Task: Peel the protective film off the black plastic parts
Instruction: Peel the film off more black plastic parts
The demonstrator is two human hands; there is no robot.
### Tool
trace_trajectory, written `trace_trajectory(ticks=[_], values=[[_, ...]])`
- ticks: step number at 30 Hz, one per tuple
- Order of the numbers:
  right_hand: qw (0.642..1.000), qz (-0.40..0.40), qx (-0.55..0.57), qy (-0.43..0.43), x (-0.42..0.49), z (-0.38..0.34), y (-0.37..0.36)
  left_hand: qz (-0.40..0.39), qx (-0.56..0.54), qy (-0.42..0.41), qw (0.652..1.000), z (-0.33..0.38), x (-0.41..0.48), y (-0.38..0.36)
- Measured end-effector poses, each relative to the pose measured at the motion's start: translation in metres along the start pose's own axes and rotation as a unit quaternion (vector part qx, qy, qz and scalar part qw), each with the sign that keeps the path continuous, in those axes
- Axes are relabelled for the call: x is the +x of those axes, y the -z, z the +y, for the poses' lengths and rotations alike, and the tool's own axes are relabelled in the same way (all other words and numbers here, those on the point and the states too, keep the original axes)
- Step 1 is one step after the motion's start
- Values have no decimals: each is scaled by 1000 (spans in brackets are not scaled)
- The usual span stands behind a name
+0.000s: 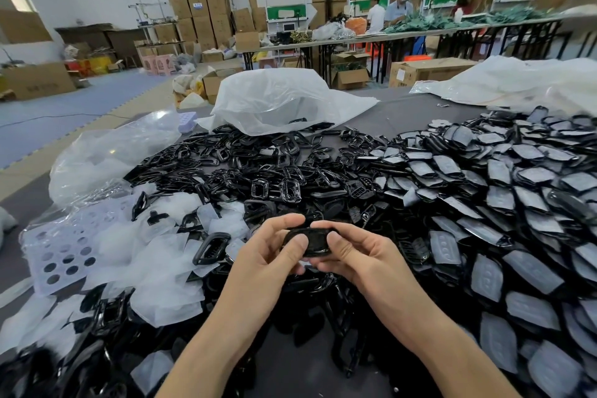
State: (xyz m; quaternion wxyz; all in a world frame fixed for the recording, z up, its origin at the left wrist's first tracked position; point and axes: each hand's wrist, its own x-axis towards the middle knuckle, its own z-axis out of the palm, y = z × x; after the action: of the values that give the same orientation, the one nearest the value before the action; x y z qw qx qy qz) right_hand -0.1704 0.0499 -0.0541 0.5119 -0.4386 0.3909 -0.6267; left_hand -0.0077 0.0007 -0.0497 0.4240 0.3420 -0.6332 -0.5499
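Both hands (310, 252) pinch one black plastic part (310, 244), thumbs on top.

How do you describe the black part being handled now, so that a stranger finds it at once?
Take the grey table heaped with black plastic parts. Near its front middle, the left hand and the right hand meet. The black part pinched under both thumbs is the only one lifted off the heaps.

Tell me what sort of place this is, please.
Most likely a factory workshop: heaps of black plastic parts cover the table, stacked cardboard boxes fill the background, and other people work at a long bench.
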Motion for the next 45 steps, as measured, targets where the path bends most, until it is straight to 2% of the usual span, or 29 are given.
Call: trace_trajectory(ticks=[2, 5, 7, 10, 12, 14, 17, 25, 29, 31, 33, 35, 37, 39, 45], values=[[1000, -12, -6, -11, -2, -2, 2, -7, 19, -7, 1000, 1, -1, 1], [999, 5, -52, -7, -3, -1, 2, 58, 152, -64, 985, 0, -2, -5], [994, 36, -104, 6, -2, 2, 1, 102, 234, -102, 962, 0, -3, -11], [986, 77, -148, 21, 0, 4, 1, 126, 319, -151, 927, -1, -5, -13], [981, 119, -148, 31, 1, 4, 4, 126, 380, -171, 900, -3, -5, -9], [977, 166, -128, 34, 3, 3, 9, 93, 457, -181, 866, -7, -3, -4], [969, 218, -114, 32, 5, 3, 15, 8, 571, -129, 811, -9, -2, -4], [957, 246, -148, 34, 6, 8, 18, -60, 626, -24, 777, -3, 13, 0], [956, 246, -158, 35, 6, 8, 18, -61, 609, -15, 791, -1, 15, 2], [956, 246, -156, 34, 7, 9, 18, -50, 587, -43, 807, -1, 12, 2], [960, 241, -139, 32, 7, 7, 18, -22, 544, -98, 833, -3, 7, 2], [968, 225, -105, 28, 7, 5, 17, 37, 442, -126, 887, -3, 1, 0], [976, 205, -70, 24, 6, 3, 15, 87, 285, -112, 948, -1, -1, -3], [980, 190, -50, 17, 5, 3, 13, 77, 178, -87, 977, 4, -1, -5], [982, 188, 28, -11, 6, 5, 11, 42, 51, -2, 998, 6, -2, -10]])
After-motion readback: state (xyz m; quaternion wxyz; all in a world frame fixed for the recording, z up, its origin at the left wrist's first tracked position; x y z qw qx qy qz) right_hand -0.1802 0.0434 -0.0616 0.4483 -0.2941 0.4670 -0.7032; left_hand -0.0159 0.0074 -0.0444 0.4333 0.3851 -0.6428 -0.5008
